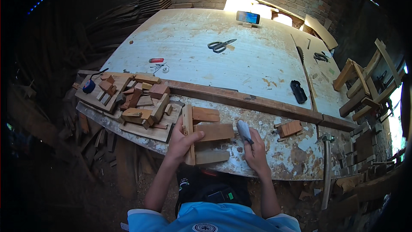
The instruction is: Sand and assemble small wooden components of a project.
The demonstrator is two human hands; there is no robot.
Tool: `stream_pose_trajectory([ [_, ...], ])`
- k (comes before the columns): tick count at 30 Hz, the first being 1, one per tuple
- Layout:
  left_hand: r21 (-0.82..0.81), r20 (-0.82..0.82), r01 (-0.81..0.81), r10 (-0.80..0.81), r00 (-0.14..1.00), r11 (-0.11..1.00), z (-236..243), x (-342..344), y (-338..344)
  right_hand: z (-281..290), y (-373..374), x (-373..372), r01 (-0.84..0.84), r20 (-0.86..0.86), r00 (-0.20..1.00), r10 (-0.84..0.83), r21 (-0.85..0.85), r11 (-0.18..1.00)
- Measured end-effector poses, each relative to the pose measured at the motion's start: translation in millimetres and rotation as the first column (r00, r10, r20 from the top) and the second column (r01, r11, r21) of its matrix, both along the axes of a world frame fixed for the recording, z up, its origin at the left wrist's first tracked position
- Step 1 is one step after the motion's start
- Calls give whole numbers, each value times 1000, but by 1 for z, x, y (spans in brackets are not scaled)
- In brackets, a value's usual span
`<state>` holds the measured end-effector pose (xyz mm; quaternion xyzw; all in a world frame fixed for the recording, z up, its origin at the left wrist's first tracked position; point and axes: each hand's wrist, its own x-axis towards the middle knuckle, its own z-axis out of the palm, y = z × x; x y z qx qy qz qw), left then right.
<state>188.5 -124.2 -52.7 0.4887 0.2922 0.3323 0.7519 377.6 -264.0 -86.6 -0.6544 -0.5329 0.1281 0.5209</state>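
My left hand (pixel 180 142) is closed round the upright wooden bar of a small comb-shaped wooden assembly (pixel 213 132). Three blocks stick out from that bar to the right, and my thumb presses on the middle one. A pale grey, flat-looking piece (pixel 244 131) is gripped in my right hand (pixel 255 151), just right of the middle block's end and apart from it. What kind of thing it is, I cannot make out. Both hands are over the near strip of the worn, paint-spotted workbench (pixel 274 163).
Offcut wood blocks (pixel 141 99) are piled at left beside a blue tape measure (pixel 89 86). A long wooden beam (pixel 240 102) crosses the bench. Beyond lie scissors (pixel 219 46), a propped phone (pixel 247 17) and a black case (pixel 298 92). At right are a reddish block (pixel 290 128) and a hammer (pixel 327 163).
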Motion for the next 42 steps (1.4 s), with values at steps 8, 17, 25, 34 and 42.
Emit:
stream_pose_trajectory([
  [8,775,-302,138,168,939,617,37,35,-13,-5,32,-14,-34,-78,996,39,67,997],
  [17,737,-274,53,226,935,674,31,30,-4,9,47,-11,-52,-119,991,59,64,997],
  [25,694,-291,64,198,936,718,32,28,-7,4,43,-28,71,-121,991,-51,166,984],
  [34,615,-253,38,151,956,787,28,31,-2,0,58,-24,-215,-223,948,226,76,974],
  [42,670,-247,33,181,952,742,28,36,-1,-4,70,-18,-294,112,954,277,193,936],
])
